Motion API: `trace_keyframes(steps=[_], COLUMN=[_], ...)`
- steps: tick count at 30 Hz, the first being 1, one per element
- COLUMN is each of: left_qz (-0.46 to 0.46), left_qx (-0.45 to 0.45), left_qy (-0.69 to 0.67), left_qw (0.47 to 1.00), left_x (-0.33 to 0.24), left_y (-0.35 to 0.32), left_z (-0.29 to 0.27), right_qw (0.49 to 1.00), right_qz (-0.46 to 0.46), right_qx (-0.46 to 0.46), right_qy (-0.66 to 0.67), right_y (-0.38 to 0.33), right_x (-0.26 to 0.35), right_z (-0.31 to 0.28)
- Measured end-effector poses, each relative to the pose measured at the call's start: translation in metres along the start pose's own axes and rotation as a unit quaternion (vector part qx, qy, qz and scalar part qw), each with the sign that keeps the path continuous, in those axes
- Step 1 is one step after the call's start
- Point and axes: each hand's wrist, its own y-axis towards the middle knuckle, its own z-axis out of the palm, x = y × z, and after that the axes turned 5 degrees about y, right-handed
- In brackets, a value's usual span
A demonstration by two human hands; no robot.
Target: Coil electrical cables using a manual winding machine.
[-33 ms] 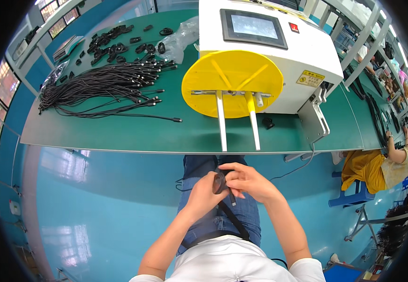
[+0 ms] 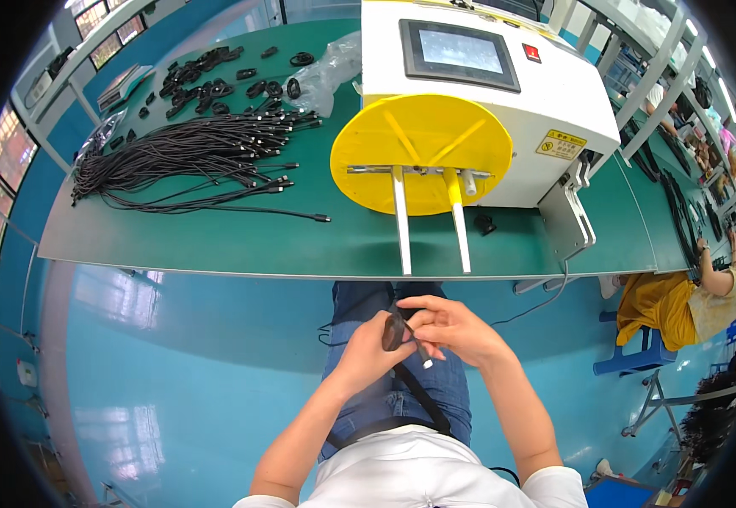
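Above my lap, my left hand is closed around a small coil of black cable. My right hand meets it from the other side, its fingers bent and pinching the cable near the coil. A cable end with a pale connector tip sticks out below the right fingers. Over the table's near edge, ahead of both hands, stand the two prongs of a yellow disc on a white machine.
A bundle of straight black cables lies on the left of the green table. Several coiled cables and a clear plastic bag are behind it. A small black piece rests under the machine. At far right, a person sits on a blue stool.
The cable end below my right fingers has turned slightly, and its pale tip now shows. Both hands stay at the coil.
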Motion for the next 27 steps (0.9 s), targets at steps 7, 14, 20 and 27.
trace_keyframes(steps=[7,14,20,27], left_qz=[-0.079,-0.056,-0.069,-0.048], left_qx=[0.148,0.220,0.270,0.293], left_qy=[-0.342,-0.336,-0.567,-0.654], left_qw=[0.925,0.914,0.776,0.696], left_x=[0.005,0.003,0.004,0.001], left_y=[0.000,0.004,0.004,0.010], left_z=[-0.013,-0.011,-0.009,-0.012], right_qw=[0.995,0.971,0.974,0.859], right_qz=[-0.062,-0.135,-0.159,-0.279], right_qx=[-0.027,-0.085,-0.117,-0.183], right_qy=[-0.075,-0.179,-0.111,-0.389], right_y=[-0.002,0.007,-0.003,-0.007], right_x=[0.010,0.004,0.029,0.038], right_z=[0.015,0.036,0.034,-0.004])
